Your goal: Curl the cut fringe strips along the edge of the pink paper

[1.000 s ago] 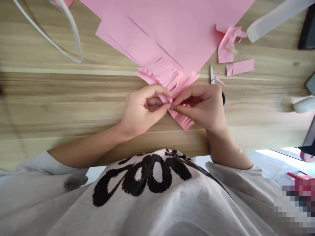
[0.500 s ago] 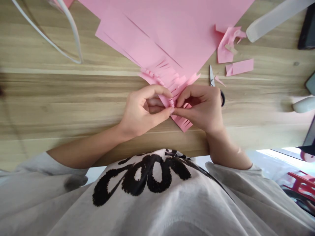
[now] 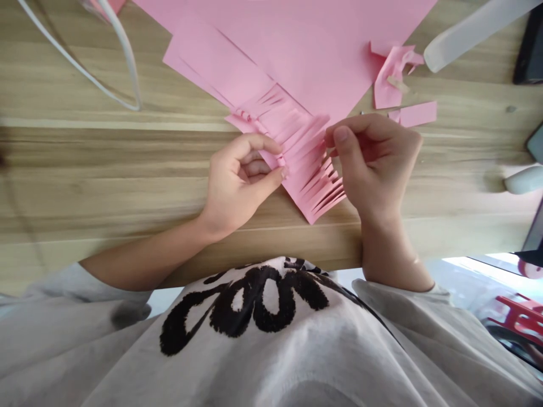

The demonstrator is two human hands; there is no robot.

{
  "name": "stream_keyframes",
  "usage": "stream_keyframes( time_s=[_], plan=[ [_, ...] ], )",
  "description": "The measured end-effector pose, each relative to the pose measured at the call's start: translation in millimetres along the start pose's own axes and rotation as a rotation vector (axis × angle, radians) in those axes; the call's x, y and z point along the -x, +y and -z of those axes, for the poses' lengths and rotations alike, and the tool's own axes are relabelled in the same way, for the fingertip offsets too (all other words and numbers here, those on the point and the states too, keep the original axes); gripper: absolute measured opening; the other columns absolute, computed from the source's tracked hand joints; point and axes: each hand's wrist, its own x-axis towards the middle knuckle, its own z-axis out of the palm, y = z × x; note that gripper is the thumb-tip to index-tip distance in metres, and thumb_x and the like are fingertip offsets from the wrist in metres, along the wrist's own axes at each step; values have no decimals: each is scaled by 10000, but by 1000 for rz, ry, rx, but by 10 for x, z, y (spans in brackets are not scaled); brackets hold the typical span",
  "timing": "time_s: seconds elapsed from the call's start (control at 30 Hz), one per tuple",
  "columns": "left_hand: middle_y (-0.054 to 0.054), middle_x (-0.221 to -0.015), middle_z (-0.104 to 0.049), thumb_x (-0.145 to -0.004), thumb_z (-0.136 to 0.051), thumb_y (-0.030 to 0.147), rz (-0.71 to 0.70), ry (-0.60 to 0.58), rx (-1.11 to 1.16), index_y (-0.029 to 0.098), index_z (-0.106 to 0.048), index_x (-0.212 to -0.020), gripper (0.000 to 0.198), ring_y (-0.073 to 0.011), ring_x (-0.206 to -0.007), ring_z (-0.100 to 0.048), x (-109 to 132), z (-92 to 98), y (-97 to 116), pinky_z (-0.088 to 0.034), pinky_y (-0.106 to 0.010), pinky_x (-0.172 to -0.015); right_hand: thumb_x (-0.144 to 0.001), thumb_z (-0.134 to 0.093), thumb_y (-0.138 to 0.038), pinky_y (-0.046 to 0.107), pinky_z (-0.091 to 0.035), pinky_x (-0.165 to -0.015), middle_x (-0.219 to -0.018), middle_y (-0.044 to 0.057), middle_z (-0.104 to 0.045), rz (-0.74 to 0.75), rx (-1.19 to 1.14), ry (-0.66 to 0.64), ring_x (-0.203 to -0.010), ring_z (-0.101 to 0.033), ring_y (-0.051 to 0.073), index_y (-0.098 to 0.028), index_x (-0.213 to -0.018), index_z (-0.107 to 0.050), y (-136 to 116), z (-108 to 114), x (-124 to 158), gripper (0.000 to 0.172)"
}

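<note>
A thin, fringed pink paper strip point(image 3: 302, 155) lies between two bare hands, overlapping a large, flat pink paper sheet point(image 3: 305, 51) beyond them. The left hand point(image 3: 232, 186) pinches the strip's curled edge, apparently to steady it. The right hand point(image 3: 376, 167) bunches beside the free fringe ends; whether it grips one, I cannot tell.

The person's hands numbered two: one left hand point(image 3: 237, 186) and one right hand point(image 3: 377, 164). There was one fringed pink strip point(image 3: 302, 191), its many slits too fine to count. Plain pink paper came to one large sheet point(image 3: 331, 51) and one narrower piece point(image 3: 203, 62). There was one rectangular scrap point(image 3: 419, 114), plus one crumpled cluster point(image 3: 387, 90) whose pieces could not be counted. One white cable point(image 3: 130, 62) and two pale round-ended objects point(image 3: 470, 39) completed the count.
</note>
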Motion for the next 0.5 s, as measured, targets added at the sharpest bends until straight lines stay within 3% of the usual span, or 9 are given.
stream_keyframes(
  time_s=[0.2,0.5],
  plan=[
    [-2,-887,-728,-803,-836,223,0,29,-6,194,-693,-943,202,-114,-761,-726,-6,-33,51,-648,-234,-718,-916,-684,-333,325,-574,-658,-844,11,-769,60,18,-7,-723,-691,167,-262,-868,-756,125,-21,-15,112],
    [0,-873,-744,-829,-808,209,-48,16,-57,193,-715,-913,126,-99,-723,-706,-11,-21,49,-610,-203,-644,-858,-739,-275,376,-607,-682,-871,13,-792,18,-6,-91,-772,-728,204,-283,-881,-766,117,-16,-21,36]
  ],
)
